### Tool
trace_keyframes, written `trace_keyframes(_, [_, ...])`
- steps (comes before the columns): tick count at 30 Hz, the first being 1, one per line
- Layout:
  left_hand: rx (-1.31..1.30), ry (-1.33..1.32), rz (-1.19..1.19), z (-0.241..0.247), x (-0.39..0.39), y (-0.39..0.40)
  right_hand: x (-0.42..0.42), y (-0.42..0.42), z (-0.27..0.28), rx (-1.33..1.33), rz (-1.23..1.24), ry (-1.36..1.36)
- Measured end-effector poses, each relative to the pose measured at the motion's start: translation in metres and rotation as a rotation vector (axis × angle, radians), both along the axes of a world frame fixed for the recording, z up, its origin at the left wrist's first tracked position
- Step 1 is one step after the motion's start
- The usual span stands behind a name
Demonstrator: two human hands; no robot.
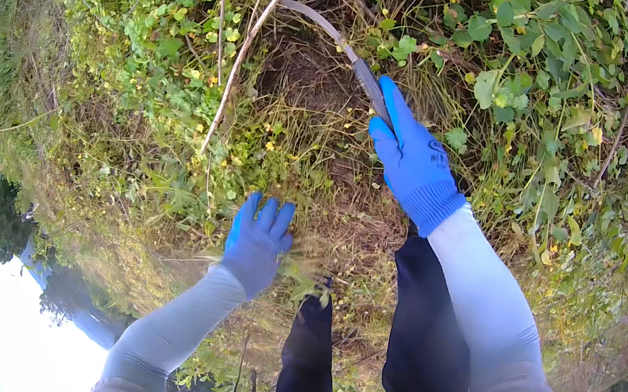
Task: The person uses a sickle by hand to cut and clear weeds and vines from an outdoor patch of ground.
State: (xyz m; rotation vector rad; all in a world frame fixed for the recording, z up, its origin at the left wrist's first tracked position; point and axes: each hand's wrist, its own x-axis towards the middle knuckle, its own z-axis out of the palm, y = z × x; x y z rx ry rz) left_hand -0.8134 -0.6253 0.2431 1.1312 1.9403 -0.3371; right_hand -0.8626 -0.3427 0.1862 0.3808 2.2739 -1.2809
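Note:
My right hand (414, 157), in a blue work glove, is closed around the dark handle of a sickle (324, 24). The curved blade points to the upper left, over weeds and a brown patch of ground, and its tip lies near a pale dry stem (254, 30). Lower and further left is my left hand (258, 243), also gloved in blue, back upward, with its fingers pointing away from me. Blurred grass and leaves (304, 275) show beside its thumb side, and thin stalks stick out at its other side. The palm is hidden, so whether it grips them is unclear.
Dense leafy weeds (173, 29) and vines (554, 99) cover the ground ahead and to both sides. Several thin dry stems stand at the upper left. Flattened dry grass (358, 228) lies before my legs in dark trousers (427, 339). Trees (5, 219) show at the far left.

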Motion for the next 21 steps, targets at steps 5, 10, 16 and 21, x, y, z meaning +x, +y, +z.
trace_keyframes(5, [-0.018,0.467,0.262,-0.043,-0.124,0.051,-0.01,0.002,-0.005,0.025,0.125,0.015])
trace_keyframes(10, [-0.217,0.352,0.532,-0.066,-0.156,0.047,0.057,0.043,-0.001,0.113,0.167,-0.05])
trace_keyframes(16, [-0.273,0.318,0.736,-0.078,-0.152,0.052,0.033,0.014,0.027,-0.037,0.023,-0.059])
trace_keyframes(21, [-0.098,0.304,0.619,-0.077,-0.154,0.035,0.004,-0.009,-0.004,0.163,0.214,0.072])
